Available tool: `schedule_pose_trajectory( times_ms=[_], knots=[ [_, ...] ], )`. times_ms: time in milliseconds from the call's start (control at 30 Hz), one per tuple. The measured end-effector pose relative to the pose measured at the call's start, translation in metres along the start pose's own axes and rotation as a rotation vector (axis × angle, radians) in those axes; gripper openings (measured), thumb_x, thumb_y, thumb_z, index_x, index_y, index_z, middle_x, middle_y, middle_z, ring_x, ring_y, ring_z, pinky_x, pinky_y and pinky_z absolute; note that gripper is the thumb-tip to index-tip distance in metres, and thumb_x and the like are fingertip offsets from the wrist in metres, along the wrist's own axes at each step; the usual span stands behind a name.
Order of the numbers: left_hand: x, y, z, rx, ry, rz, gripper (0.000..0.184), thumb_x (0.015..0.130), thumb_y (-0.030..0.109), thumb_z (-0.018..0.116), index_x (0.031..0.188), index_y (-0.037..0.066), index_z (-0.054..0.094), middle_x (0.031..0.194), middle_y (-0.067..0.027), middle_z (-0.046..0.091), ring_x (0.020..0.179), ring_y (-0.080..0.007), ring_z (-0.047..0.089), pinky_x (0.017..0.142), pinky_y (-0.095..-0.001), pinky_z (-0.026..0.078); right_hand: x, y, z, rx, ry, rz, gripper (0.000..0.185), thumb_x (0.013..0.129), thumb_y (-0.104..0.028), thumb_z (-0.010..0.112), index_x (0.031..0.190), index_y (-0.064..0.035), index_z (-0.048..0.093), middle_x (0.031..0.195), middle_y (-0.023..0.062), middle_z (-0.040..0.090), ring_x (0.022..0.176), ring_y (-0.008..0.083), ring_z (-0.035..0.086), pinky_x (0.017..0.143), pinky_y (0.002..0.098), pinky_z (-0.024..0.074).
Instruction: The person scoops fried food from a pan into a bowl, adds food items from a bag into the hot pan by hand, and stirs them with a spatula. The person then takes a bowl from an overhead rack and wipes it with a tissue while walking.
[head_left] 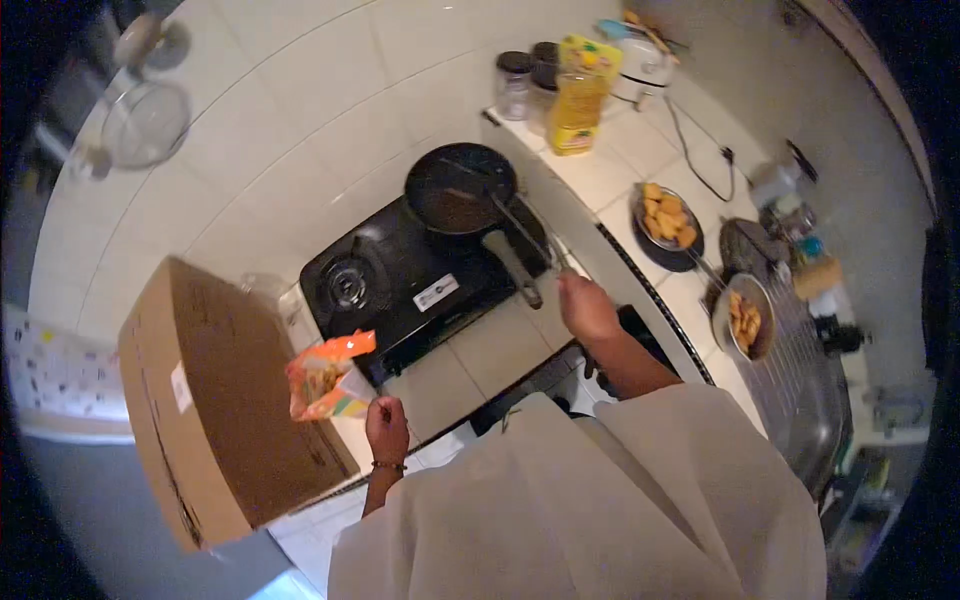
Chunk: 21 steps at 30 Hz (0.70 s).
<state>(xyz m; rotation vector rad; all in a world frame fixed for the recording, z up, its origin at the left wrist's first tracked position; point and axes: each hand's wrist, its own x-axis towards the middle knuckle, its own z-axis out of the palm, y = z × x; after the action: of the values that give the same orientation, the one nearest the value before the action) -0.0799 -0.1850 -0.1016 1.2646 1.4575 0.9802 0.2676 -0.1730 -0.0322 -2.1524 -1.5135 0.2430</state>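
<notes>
My left hand (387, 430), a beaded bracelet at its wrist, is closed on the corner of an orange plastic food bag (312, 402). The bag gapes open, and brownish pieces show inside. In my right hand (588, 308) is the handle of a long thin spatula (522, 222), its head reaching down into a black frying pan (418, 200). Dark oil or liquid lies in the pan, whose grey handle (512, 268) points toward me. Beneath the pan is a black two-burner stove (395, 290).
An open cardboard box (160, 350) stands left of the stove. On the right counter are a strainer of golden fried pieces (668, 215), a second bowl-like strainer (762, 335), a yellow oil pouch (578, 100), dark-lidded jars (514, 90), a white appliance (640, 68) with its cord, and a sink (815, 430).
</notes>
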Motion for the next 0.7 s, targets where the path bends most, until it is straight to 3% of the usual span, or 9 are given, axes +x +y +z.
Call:
schedule_pose_trajectory(
  times_ms=[67,133,167,267,400,533,567,600,700],
  knots=[
    [0.003,0.01,0.004,0.106,-0.081,0.001,0.008,0.079,0.013,0.05,0.076,0.006,0.047,0.058,0.0009,0.044,0.05,-0.0073,0.043,0.046,-0.0202,0.037,-0.003,0.001,-0.002,0.018,0.01,-0.005,0.013,0.078,-0.016,0.046,0.084,-0.0037,0.048,0.067,0.0198,0.052,0.063,0.0382,0.051,0.055,0.0398,0.0415],
    [0.007,0.011,0.009,0.214,-0.155,0.01,0.008,0.079,0.012,0.05,0.077,0.005,0.047,0.058,0.0001,0.045,0.05,-0.0076,0.044,0.047,-0.0205,0.037,-0.007,0.011,0.0,0.33,0.209,-0.197,0.011,0.08,-0.014,0.046,0.08,-0.0034,0.048,0.056,0.0136,0.051,0.05,0.0295,0.052,0.047,0.035,0.0409],
    [0.008,0.009,0.012,0.133,-0.187,-0.018,0.008,0.079,0.012,0.05,0.077,0.005,0.046,0.059,-0.0007,0.046,0.05,-0.0081,0.044,0.047,-0.0207,0.038,-0.009,0.029,0.004,0.491,-0.01,0.032,0.014,0.08,-0.017,0.048,0.082,-0.0033,0.05,0.05,0.0045,0.047,0.041,0.0142,0.048,0.038,0.0265,0.0381],
    [0.015,0.026,0.027,0.143,-0.297,0.006,0.007,0.079,0.011,0.048,0.079,0.004,0.046,0.06,-0.0017,0.047,0.051,-0.0083,0.045,0.047,-0.0205,0.038,-0.018,0.033,-0.053,0.778,-0.09,0.375,0.018,0.079,-0.021,0.052,0.084,-0.0037,0.051,0.049,-0.0013,0.044,0.038,0.0044,0.042,0.034,0.0188,0.0335],
    [0.023,0.042,0.05,0.129,-0.401,0.053,0.005,0.08,0.01,0.047,0.078,0.006,0.045,0.059,-0.0005,0.045,0.05,-0.0075,0.043,0.047,-0.0204,0.037,-0.038,0.086,-0.111,0.681,0.12,0.37,0.02,0.072,-0.019,0.062,0.08,-0.0047,0.052,0.052,-0.0019,0.045,0.037,0.0041,0.039,0.032,0.0192,0.0307],
    [0.03,0.059,0.08,0.172,-0.508,0.134,0.006,0.08,0.01,0.047,0.078,0.006,0.044,0.06,-0.001,0.044,0.05,-0.0075,0.043,0.046,-0.0208,0.036,-0.078,0.141,-0.167,0.295,0.328,0.379,0.025,0.068,-0.024,0.065,0.079,-0.0033,0.056,0.055,0.0015,0.048,0.045,0.0091,0.044,0.042,0.0242,0.0374],
    [0.031,0.06,0.087,0.176,-0.531,0.144,0.005,0.08,0.01,0.047,0.079,0.006,0.044,0.06,-0.0012,0.045,0.05,-0.0076,0.043,0.046,-0.0209,0.037,-0.094,0.156,-0.178,0.203,0.315,0.501,0.026,0.068,-0.024,0.064,0.082,-0.0035,0.057,0.06,0.0037,0.052,0.048,0.0112,0.047,0.047,0.0257,0.0398],
    [0.031,0.061,0.095,0.18,-0.546,0.147,0.005,0.08,0.01,0.047,0.079,0.006,0.044,0.06,-0.0012,0.045,0.05,-0.0076,0.043,0.046,-0.0209,0.037,-0.108,0.176,-0.181,0.219,0.395,0.406,0.024,0.072,-0.023,0.06,0.086,-0.0041,0.056,0.053,-0.0003,0.049,0.04,0.0051,0.041,0.035,0.0204,0.0334],
    [0.031,0.061,0.119,0.155,-0.599,0.224,0.006,0.08,0.01,0.047,0.079,0.006,0.044,0.06,-0.0011,0.045,0.05,-0.0079,0.042,0.046,-0.0213,0.037,-0.145,0.221,-0.198,0.05,0.439,0.438,0.022,0.076,-0.025,0.056,0.082,-0.0036,0.057,0.052,0.0,0.048,0.041,0.0059,0.041,0.036,0.0218,0.0335]
  ],
)
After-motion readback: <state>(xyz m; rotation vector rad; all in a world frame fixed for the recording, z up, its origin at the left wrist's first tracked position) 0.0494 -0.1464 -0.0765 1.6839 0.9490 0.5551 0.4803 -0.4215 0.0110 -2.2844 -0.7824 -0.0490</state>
